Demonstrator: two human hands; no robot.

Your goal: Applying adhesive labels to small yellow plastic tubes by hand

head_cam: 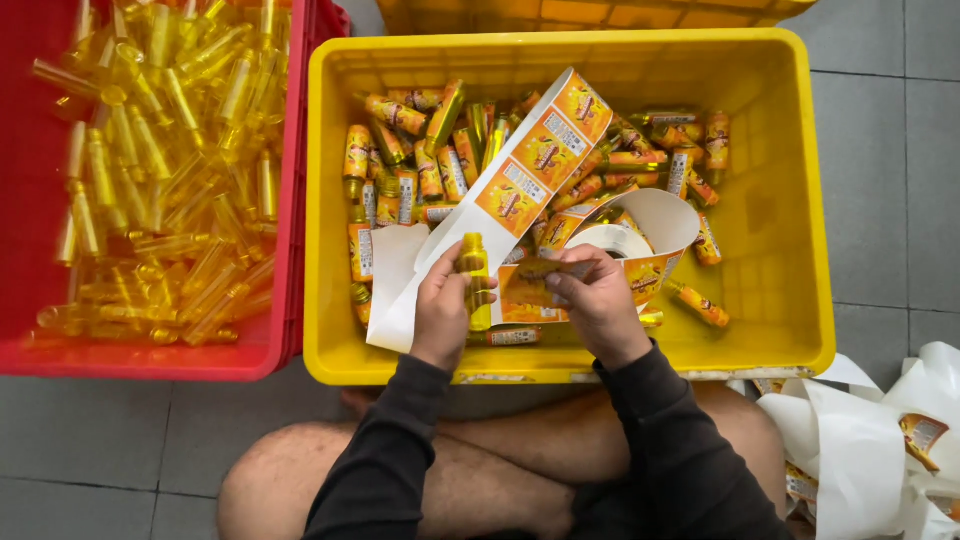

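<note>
My left hand (443, 305) grips a small clear yellow bottle (475, 270) upright over the yellow crate (790, 310). My right hand (595, 298) pinches an orange sticker label (525, 285) beside the bottle, still close to its roll. The label roll (610, 240) rests in the crate, and its white backing strip with orange labels (540, 155) loops up and away to the back. Several labelled bottles (420, 165) lie piled in the crate behind my hands.
A red crate (290, 300) at the left holds several plain yellow bottles (170, 170). Crumpled white backing paper (880, 450) lies on the grey tiled floor at the lower right. My crossed bare legs (500, 460) are below the yellow crate.
</note>
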